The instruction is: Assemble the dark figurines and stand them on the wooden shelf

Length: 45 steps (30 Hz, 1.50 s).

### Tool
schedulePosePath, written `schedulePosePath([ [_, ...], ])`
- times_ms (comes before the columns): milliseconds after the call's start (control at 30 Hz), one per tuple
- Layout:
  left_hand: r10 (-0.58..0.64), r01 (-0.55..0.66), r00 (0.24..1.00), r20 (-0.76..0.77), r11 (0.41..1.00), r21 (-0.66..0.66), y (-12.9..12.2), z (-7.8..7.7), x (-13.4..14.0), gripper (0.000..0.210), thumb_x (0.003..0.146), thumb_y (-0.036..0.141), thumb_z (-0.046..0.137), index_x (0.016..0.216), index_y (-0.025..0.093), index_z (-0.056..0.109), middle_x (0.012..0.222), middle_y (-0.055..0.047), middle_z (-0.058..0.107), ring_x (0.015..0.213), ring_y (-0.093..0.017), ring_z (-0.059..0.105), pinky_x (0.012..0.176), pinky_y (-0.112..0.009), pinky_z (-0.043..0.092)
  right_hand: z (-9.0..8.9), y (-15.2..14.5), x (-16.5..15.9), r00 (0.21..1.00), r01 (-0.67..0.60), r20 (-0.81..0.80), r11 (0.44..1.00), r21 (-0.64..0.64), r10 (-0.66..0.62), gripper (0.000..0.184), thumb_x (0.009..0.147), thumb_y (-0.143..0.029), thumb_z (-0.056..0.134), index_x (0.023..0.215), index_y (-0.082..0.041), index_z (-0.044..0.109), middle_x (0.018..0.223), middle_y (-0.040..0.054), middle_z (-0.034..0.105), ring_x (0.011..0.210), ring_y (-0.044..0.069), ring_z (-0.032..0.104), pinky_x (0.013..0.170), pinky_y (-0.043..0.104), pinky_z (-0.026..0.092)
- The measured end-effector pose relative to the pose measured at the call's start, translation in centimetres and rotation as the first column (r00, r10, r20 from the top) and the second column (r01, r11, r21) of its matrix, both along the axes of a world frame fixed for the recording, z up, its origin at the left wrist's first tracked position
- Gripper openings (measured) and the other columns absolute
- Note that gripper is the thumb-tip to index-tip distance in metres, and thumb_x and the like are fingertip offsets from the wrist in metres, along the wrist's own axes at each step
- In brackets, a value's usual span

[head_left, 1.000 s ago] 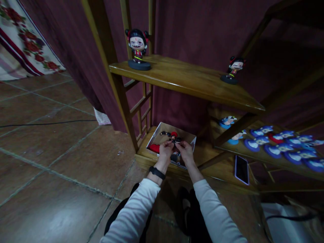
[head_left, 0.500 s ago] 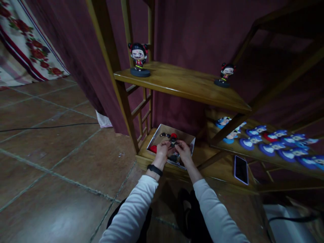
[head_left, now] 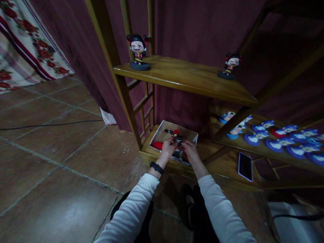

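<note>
Both hands are over a shallow white box [head_left: 194,137] on the bottom shelf. My left hand [head_left: 168,148], with a black band on the wrist, and my right hand [head_left: 191,150] pinch a small black figurine [head_left: 179,139] between their fingertips. Its lower part is hidden by the fingers. Inside the box, behind the hands, lies a piece with a red top [head_left: 176,132], and dark bits are beside it. Something red [head_left: 157,145] sits in the box's left corner, left of my left hand. More dark pieces below the hands are too dim to make out.
Two black-haired figurines [head_left: 138,50] on round bases stand on the wooden shelf [head_left: 182,72] above. Several blue-and-white figurines [head_left: 255,136] fill the right shelf. A phone [head_left: 245,166] lies on the bottom shelf. Slanted wooden bars cross at right. A cable [head_left: 50,125] runs over the floor.
The camera view has shifted slightly, so the shelves sit a little differently in it. Both hands stay over the box, and more of the black figurine shows between the fingertips.
</note>
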<state>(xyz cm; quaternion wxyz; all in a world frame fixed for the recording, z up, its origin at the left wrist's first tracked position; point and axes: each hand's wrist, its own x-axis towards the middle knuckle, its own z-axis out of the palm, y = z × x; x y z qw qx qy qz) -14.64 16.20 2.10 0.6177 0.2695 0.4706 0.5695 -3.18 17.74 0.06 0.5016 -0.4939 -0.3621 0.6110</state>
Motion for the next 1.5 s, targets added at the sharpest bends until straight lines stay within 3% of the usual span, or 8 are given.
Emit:
schedulePosePath([
  [167,-0.034,0.049,0.978,-0.205,0.996,0.068,-0.3,0.1,-0.4,0.038,0.059,0.001,0.065,0.092,0.019,0.065,0.076,-0.003,0.068,0.082,-0.020,0.064,0.073,-0.025,0.049,0.0,0.4,0.0,0.999,0.035,0.030,0.999,-0.042,-0.033,0.016,0.052,-0.030,0.067,0.065,-0.022,0.062,0.058,-0.0016,0.063,0.053,0.015,0.057,0.058,0.032,0.050],
  [333,0.030,0.081,0.845,-0.534,0.980,0.183,-1.1,-0.6,-0.6,0.035,0.062,0.003,0.066,0.093,0.019,0.063,0.097,-0.010,0.064,0.105,-0.025,0.057,0.089,-0.025,0.041,-0.3,0.5,0.1,0.997,0.045,0.070,0.998,-0.032,-0.043,0.019,0.053,-0.031,0.065,0.070,-0.022,0.062,0.064,-0.0022,0.065,0.057,0.016,0.059,0.060,0.032,0.050],
  [667,0.081,0.082,0.838,-0.540,0.959,0.272,-1.5,-0.3,-0.2,0.040,0.066,0.000,0.061,0.103,0.014,0.062,0.111,-0.017,0.059,0.120,-0.026,0.047,0.098,-0.026,0.033,-0.3,0.2,0.5,0.999,-0.041,0.017,0.999,-0.035,0.042,0.023,0.054,-0.024,0.066,0.076,-0.020,0.064,0.074,-0.0005,0.069,0.065,0.015,0.061,0.065,0.029,0.049],
  [767,0.091,0.232,0.585,-0.806,0.933,0.274,-1.5,-0.2,-0.1,0.046,0.072,0.004,0.055,0.118,0.012,0.055,0.111,-0.018,0.059,0.114,-0.027,0.051,0.096,-0.031,0.036,-0.5,0.2,0.7,0.999,-0.037,0.005,0.999,-0.029,0.037,0.025,0.053,-0.024,0.066,0.077,-0.020,0.064,0.074,-0.0004,0.070,0.068,0.016,0.062,0.066,0.029,0.049],
  [900,0.163,0.473,-0.029,-0.986,0.871,0.130,-1.5,-0.2,0.0,0.052,0.082,0.009,0.041,0.134,0.007,0.036,0.117,-0.021,0.055,0.106,-0.024,0.055,0.088,-0.034,0.041,-1.0,0.4,1.1,0.999,-0.047,0.000,0.998,-0.042,0.047,0.027,0.053,-0.022,0.066,0.079,-0.019,0.064,0.075,-0.0007,0.070,0.070,0.016,0.063,0.068,0.030,0.050],
  [1000,0.220,0.497,-0.221,-0.950,0.863,0.085,-1.4,-0.3,0.1,0.051,0.085,0.011,0.038,0.135,0.005,0.033,0.117,-0.022,0.054,0.101,-0.023,0.056,0.085,-0.033,0.041,-1.4,0.6,1.5,0.998,-0.061,-0.014,0.997,-0.045,0.060,0.027,0.054,-0.022,0.067,0.081,-0.020,0.064,0.079,-0.0005,0.071,0.074,0.017,0.064,0.070,0.031,0.051],
  [1300,0.265,0.517,-0.263,-0.928,0.850,0.097,-1.5,-0.6,0.2,0.048,0.085,0.013,0.037,0.133,0.004,0.037,0.114,-0.022,0.056,0.100,-0.024,0.056,0.085,-0.035,0.039,-2.0,0.5,2.0,0.995,-0.069,-0.072,0.995,-0.074,0.063,0.027,0.056,-0.018,0.067,0.082,-0.021,0.064,0.081,-0.0010,0.071,0.078,0.018,0.065,0.071,0.030,0.052],
  [1500,0.242,0.507,-0.174,-0.955,0.853,0.123,-1.5,-0.6,0.2,0.048,0.085,0.014,0.041,0.132,0.005,0.039,0.112,-0.021,0.058,0.101,-0.025,0.056,0.087,-0.036,0.038,-1.9,0.4,2.0,0.995,-0.073,-0.076,0.993,-0.093,0.066,0.024,0.057,-0.016,0.067,0.080,-0.021,0.064,0.074,-0.0022,0.070,0.066,0.014,0.063,0.065,0.028,0.050],
])
